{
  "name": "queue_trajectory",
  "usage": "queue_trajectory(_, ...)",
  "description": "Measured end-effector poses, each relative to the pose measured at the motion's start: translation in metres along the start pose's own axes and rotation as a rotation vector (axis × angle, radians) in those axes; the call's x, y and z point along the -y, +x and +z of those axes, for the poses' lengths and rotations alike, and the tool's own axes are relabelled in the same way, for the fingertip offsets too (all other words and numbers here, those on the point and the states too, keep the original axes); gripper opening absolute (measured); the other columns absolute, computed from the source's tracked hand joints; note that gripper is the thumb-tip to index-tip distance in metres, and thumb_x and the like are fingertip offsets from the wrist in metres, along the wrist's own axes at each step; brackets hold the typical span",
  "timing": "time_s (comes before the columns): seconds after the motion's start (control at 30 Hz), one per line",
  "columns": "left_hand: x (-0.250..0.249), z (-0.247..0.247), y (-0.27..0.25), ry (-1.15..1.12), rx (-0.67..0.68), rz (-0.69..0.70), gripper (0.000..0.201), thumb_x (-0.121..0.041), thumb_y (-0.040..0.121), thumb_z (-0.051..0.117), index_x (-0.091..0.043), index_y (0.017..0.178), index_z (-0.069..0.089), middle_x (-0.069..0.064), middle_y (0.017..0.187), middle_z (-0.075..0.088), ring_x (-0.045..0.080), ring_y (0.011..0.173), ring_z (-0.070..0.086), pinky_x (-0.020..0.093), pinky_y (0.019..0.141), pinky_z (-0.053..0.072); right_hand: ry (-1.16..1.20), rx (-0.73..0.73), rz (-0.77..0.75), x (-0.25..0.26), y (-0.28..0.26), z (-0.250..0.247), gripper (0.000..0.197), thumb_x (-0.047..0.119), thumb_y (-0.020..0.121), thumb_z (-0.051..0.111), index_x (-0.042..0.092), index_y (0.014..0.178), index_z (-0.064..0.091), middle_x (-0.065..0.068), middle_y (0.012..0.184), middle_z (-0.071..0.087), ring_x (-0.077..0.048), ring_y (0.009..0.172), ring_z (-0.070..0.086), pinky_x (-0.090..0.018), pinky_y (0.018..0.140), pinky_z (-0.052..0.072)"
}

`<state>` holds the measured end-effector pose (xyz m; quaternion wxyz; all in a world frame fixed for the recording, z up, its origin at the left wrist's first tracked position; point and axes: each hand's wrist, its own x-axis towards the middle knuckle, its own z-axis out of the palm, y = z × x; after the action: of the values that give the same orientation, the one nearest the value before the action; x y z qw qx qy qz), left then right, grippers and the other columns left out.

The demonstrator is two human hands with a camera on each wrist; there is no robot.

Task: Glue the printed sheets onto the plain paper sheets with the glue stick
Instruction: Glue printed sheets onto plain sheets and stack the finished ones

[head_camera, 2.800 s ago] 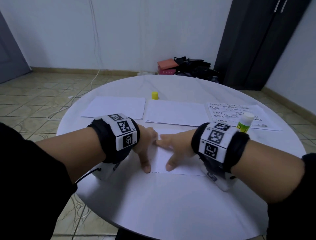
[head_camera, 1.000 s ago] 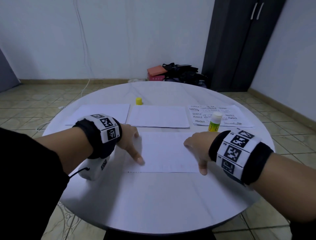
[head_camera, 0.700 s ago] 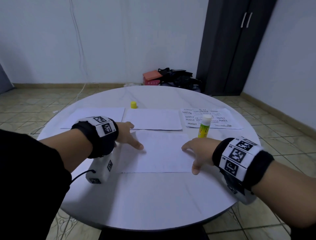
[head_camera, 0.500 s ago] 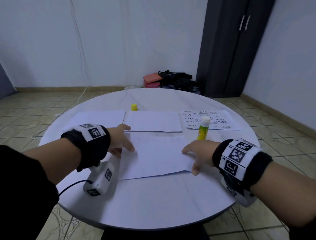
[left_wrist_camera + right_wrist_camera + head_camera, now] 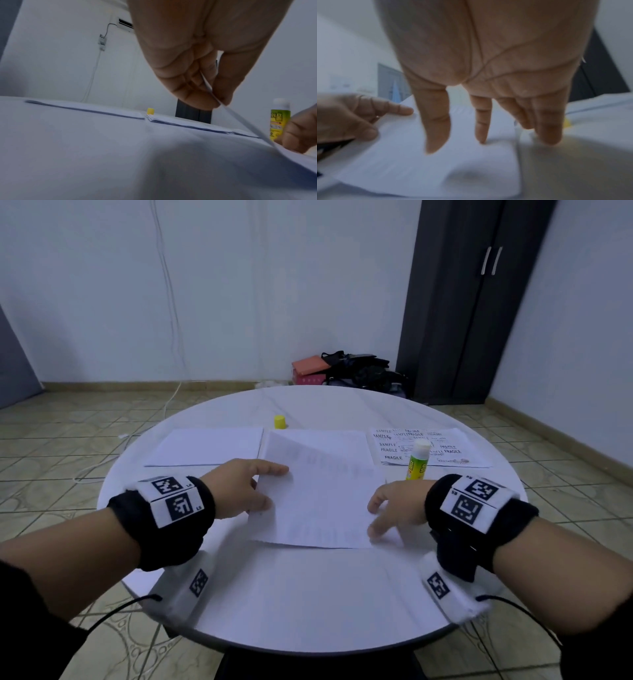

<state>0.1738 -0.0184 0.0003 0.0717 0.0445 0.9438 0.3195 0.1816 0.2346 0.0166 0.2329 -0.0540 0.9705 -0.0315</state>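
Your left hand point(image 5: 239, 489) pinches the left edge of the glued sheet point(image 5: 318, 501), thumb on top and fingers under it — the left wrist view shows the paper clamped between them and lifted off the round table point(image 5: 308, 594). The sheet rises on your left and slopes down to your right, where its right edge lies on the table; its long axis runs left to right across you. Your right hand point(image 5: 394, 508) holds nothing: fingers point(image 5: 481, 121) straight and spread, tips touching down at the right edge.

So the left hand carries, and I judge the right only steadies. Just beyond lie the white stacks, the middle stack point(image 5: 342, 440) partly behind the raised sheet, the left stack point(image 5: 209, 445) beside it, both long side toward you. The glue stick point(image 5: 417, 460) stands upright, uncapped, past your right fingers — near the printed sheets point(image 5: 445, 446). Its yellow cap point(image 5: 280, 422) sits farthest.
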Motion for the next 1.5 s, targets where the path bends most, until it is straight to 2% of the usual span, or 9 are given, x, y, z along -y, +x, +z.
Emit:
queue_trajectory(0.23, 0.015, -0.019, 0.012, -0.107, -0.105, 0.022, 0.054, -0.001, 0.082, 0.067, -0.033, 0.124, 0.056, -0.002, 0.08, 0.065, 0.005, 0.065, 0.06, 0.003, 0.054, 0.043, 0.44, -0.185, 0.11, 0.015, 0.03, -0.009, 0.033, 0.032, 0.088, 0.062, 0.006, 0.107, 0.059, 0.0, 0.068, 0.044, -0.013, 0.059, 0.042, -0.022, 0.051, 0.033)
queue_trajectory(0.47, 0.021, -0.029, 0.059, -0.152, -0.228, -0.031, 0.042, -0.001, 0.08, 0.069, -0.023, 0.115, 0.063, 0.001, 0.096, 0.064, 0.007, 0.068, 0.058, 0.015, 0.066, 0.044, 0.693, -0.419, 0.055, 0.02, 0.071, -0.022, 0.037, -0.003, 0.09, 0.046, 0.004, 0.124, 0.06, -0.01, 0.121, 0.062, -0.013, 0.087, 0.045, -0.02, 0.071, 0.046)
queue_trajectory(0.57, 0.019, -0.033, 0.086, -0.176, -0.247, -0.051, 0.04, 0.001, 0.079, 0.069, -0.019, 0.114, 0.065, 0.004, 0.108, 0.064, 0.015, 0.077, 0.06, 0.023, 0.077, 0.046, 0.809, -0.475, 0.114, 0.016, 0.091, -0.032, 0.04, -0.013, 0.086, 0.043, 0.007, 0.111, 0.067, -0.001, 0.092, 0.065, -0.016, 0.073, 0.053, -0.026, 0.073, 0.048)
queue_trajectory(0.67, 0.016, -0.037, 0.113, -0.08, -0.248, -0.056, 0.041, -0.004, 0.08, 0.07, -0.019, 0.118, 0.065, 0.002, 0.113, 0.062, 0.018, 0.091, 0.061, 0.02, 0.081, 0.044, 0.737, -0.469, 0.129, 0.011, 0.113, -0.043, 0.035, -0.007, 0.086, 0.049, 0.008, 0.113, 0.067, 0.007, 0.071, 0.052, -0.018, 0.074, 0.052, -0.02, 0.064, 0.044)
queue_trajectory(0.8, 0.012, -0.038, 0.144, 0.092, -0.175, -0.095, 0.045, -0.011, 0.082, 0.07, -0.019, 0.126, 0.061, 0.003, 0.128, 0.057, 0.023, 0.111, 0.059, 0.024, 0.095, 0.044, 0.642, -0.387, 0.219, 0.018, 0.129, -0.059, 0.034, 0.011, 0.092, 0.051, 0.011, 0.126, 0.057, 0.003, 0.115, 0.058, -0.017, 0.097, 0.055, -0.019, 0.066, 0.04)
queue_trajectory(1.0, 0.003, -0.031, 0.171, 0.397, 0.091, -0.165, 0.068, -0.038, 0.085, 0.067, -0.016, 0.143, 0.04, 0.004, 0.137, 0.049, 0.023, 0.123, 0.051, 0.027, 0.099, 0.04, 0.27, -0.267, 0.278, 0.024, 0.157, -0.065, 0.033, 0.015, 0.096, 0.047, 0.012, 0.127, 0.054, -0.008, 0.131, 0.053, -0.028, 0.12, 0.051, -0.033, 0.09, 0.047)
queue_trajectory(1.13, 0.0, -0.027, 0.173, 0.416, 0.211, -0.203, 0.072, -0.047, 0.075, 0.075, -0.015, 0.135, 0.051, 0.001, 0.103, 0.062, 0.019, 0.084, 0.055, 0.024, 0.073, 0.041, 0.26, -0.193, 0.249, 0.026, 0.159, -0.069, 0.036, 0.037, 0.084, 0.065, 0.008, 0.104, 0.059, -0.006, 0.117, 0.06, -0.028, 0.111, 0.057, -0.035, 0.098, 0.044)
queue_trajectory(1.3, -0.005, -0.022, 0.168, 0.559, 0.239, -0.186, 0.089, -0.047, 0.069, 0.08, -0.015, 0.141, 0.04, 0.002, 0.133, 0.051, 0.021, 0.12, 0.049, 0.026, 0.089, 0.039, 0.113, -0.058, 0.227, 0.031, 0.145, -0.071, 0.049, 0.047, 0.069, 0.079, 0.015, 0.1, 0.057, -0.001, 0.096, 0.058, -0.022, 0.09, 0.055, -0.026, 0.08, 0.043)
queue_trajectory(1.5, -0.01, -0.018, 0.164, 0.689, 0.24, -0.176, 0.087, -0.044, 0.071, 0.078, -0.011, 0.142, 0.039, 0.006, 0.134, 0.053, 0.024, 0.122, 0.05, 0.03, 0.095, 0.042, 0.047, -0.061, 0.17, 0.033, 0.135, -0.07, 0.027, 0.027, 0.073, 0.08, 0.013, 0.069, 0.056, 0.001, 0.071, 0.056, -0.014, 0.058, 0.049, -0.02, 0.054, 0.038)
